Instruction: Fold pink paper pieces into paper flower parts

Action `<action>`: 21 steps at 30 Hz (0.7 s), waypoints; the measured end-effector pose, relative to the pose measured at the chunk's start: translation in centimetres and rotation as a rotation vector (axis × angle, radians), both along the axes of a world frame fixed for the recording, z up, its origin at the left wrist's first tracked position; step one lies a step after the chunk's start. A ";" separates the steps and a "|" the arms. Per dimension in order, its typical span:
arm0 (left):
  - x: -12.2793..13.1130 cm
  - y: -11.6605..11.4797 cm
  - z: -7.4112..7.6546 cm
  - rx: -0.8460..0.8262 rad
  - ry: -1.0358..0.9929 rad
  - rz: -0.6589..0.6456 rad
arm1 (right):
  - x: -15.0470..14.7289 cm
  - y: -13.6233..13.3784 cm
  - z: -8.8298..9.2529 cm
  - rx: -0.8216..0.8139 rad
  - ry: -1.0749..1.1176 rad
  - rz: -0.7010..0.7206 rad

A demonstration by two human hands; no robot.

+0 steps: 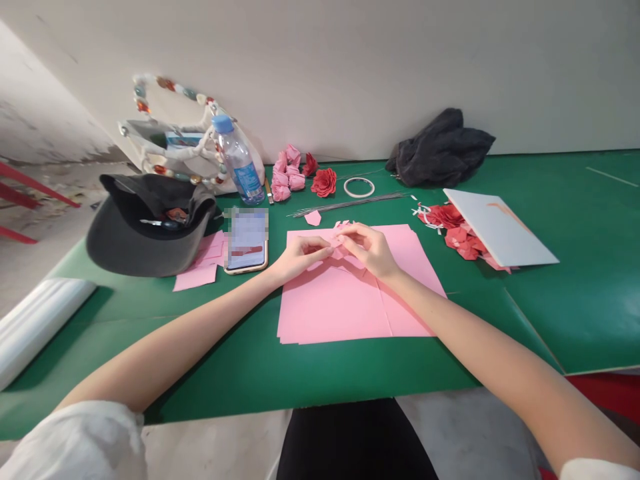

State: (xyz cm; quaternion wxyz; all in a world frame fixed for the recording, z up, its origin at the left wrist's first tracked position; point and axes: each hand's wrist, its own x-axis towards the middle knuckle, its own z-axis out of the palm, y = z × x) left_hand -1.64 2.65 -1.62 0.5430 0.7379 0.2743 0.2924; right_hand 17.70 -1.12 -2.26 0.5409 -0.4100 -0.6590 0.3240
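Observation:
Between my two hands is a pink paper flower (341, 248), held a little above a stack of pink paper sheets (330, 307). My left hand (305, 257) pinches its left side with thumb and forefinger. From the right, the fingers of my right hand (369, 248) close on its upper edge and partly cover it. Just beyond the stack lies a small pink paper petal (313, 218). Behind that is a bundle of thin wires (350, 205). Finished pink paper roses (287, 175) and a red paper rose (324, 182) sit farther back.
A phone (246, 240), a dark cap (150, 227), a water bottle (243, 163) and a beaded bag (170, 143) stand left. A tape ring (359, 187) and a black cloth bundle (443, 150) lie behind. At right, a white board (503, 227) leans over red paper scraps (465, 241). A plastic roll (40, 323) lies far left.

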 end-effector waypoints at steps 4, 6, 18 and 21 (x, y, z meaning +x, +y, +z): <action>0.0 -0.2 0.3 0.070 0.043 -0.008 | -0.1 0.0 0.2 -0.080 -0.105 0.001; 0.0 -0.3 0.3 0.086 0.059 0.001 | -0.1 -0.1 0.4 -0.047 -0.134 -0.020; 0.2 -0.6 0.3 0.064 0.029 0.079 | -0.1 -0.2 0.3 -0.017 -0.146 -0.013; 0.1 -0.5 0.2 0.051 0.001 0.111 | -0.2 0.0 0.1 -0.069 -0.095 0.010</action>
